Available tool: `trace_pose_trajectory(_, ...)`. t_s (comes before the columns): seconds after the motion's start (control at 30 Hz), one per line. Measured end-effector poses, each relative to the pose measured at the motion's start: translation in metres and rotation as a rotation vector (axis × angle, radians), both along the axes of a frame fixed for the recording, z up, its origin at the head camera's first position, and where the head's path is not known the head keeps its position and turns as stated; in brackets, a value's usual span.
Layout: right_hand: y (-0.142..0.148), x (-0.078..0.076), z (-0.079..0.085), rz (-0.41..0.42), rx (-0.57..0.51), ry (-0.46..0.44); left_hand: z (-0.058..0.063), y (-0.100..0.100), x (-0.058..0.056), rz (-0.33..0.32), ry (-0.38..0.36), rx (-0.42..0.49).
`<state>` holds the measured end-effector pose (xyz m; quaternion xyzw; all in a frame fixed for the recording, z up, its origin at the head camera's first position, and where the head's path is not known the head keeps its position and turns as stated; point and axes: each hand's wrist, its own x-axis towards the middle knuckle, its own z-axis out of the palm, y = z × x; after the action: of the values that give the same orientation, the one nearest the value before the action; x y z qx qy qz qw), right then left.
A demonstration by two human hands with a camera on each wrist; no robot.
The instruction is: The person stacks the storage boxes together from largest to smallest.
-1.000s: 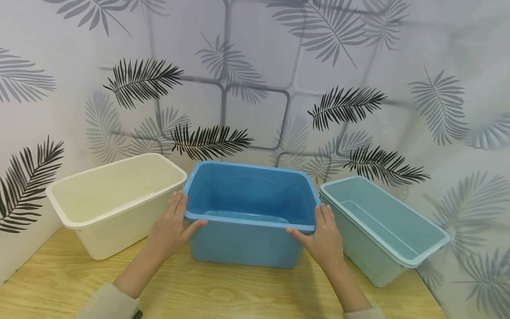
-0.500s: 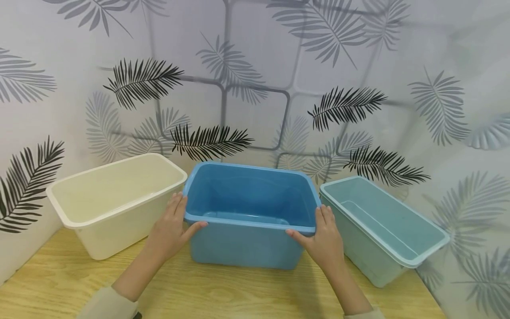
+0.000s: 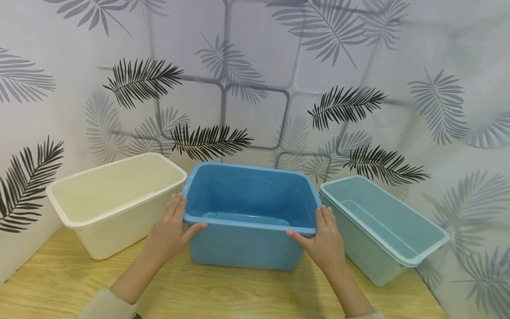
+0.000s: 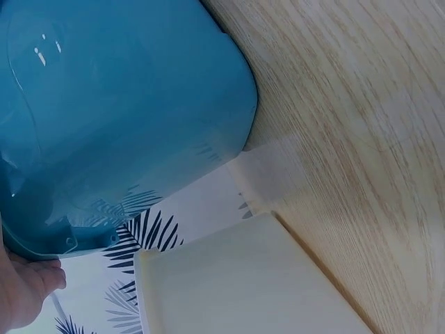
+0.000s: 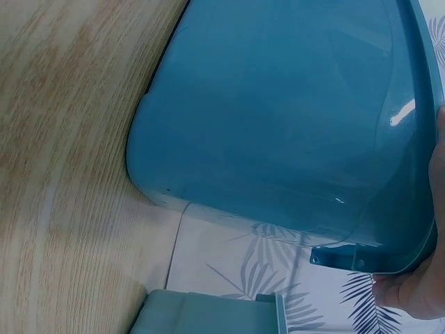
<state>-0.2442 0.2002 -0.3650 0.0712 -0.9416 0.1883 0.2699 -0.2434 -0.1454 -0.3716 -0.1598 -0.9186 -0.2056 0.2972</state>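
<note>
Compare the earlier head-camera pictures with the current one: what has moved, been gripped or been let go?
Very little: the blue bin, gripped by the left hand and right hand, seems to have eased slightly nearer the head camera. Nothing was taken hold of or let go. The cream bin and pale green bin stayed put.

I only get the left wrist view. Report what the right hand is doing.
Observer: The right hand holds the near right corner of the glossy blue rectangular plastic bin.
Operator: Tell me what stands just to the right of that.
Observer: A pale teal rectangular plastic bin, set at a slant.
Operator: I see the outside of a cream rectangular plastic bin. Say which way it opens.
Observer: Its opening faces up.
</note>
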Motion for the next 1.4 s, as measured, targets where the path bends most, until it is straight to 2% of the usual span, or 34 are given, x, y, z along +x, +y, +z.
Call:
trace_pose_trajectory(0.17,0.0,0.003,0.001,-0.003,0.005,-0.006,0.0,0.001,0.003,0.001,0.017,-0.009)
trace_pose_trajectory(0.47,-0.001,0.007,0.002,-0.005,-0.003,-0.012,0.001,0.0,0.008,-0.003,-0.002,-0.007)
trace_pose_trajectory(0.97,0.0,0.016,0.001,-0.006,0.002,0.009,-0.004,-0.001,0.013,-0.009,0.087,-0.007)
trace_pose_trajectory(1.4,-0.002,0.023,0.002,-0.011,-0.003,0.007,-0.004,0.0,0.023,-0.003,0.085,-0.005)
